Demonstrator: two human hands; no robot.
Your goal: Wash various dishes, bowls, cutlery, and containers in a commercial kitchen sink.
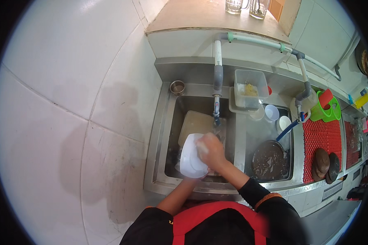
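A white bowl (188, 157) is tilted on its side over the left basin of a steel sink (178, 113). My right hand (211, 150) is closed at the bowl's inner side, blurred, with something pale under its fingers that I cannot make out. My left hand (205, 175) is mostly hidden behind the lower rim of the bowl and supports it from beneath. Just beyond my hands, the tap (216, 105) points down into the basin. A flat beige board or lid (194, 124) leans in the basin behind the bowl.
The right basin holds a dark round pan with water (269, 160), a blue hose (286, 131) and small bowls (272, 112). A clear plastic container (250, 88) stands behind. A steel cup (177, 88) sits at the back left corner. Rightward lie a red mat (322, 134) and green baskets (324, 110).
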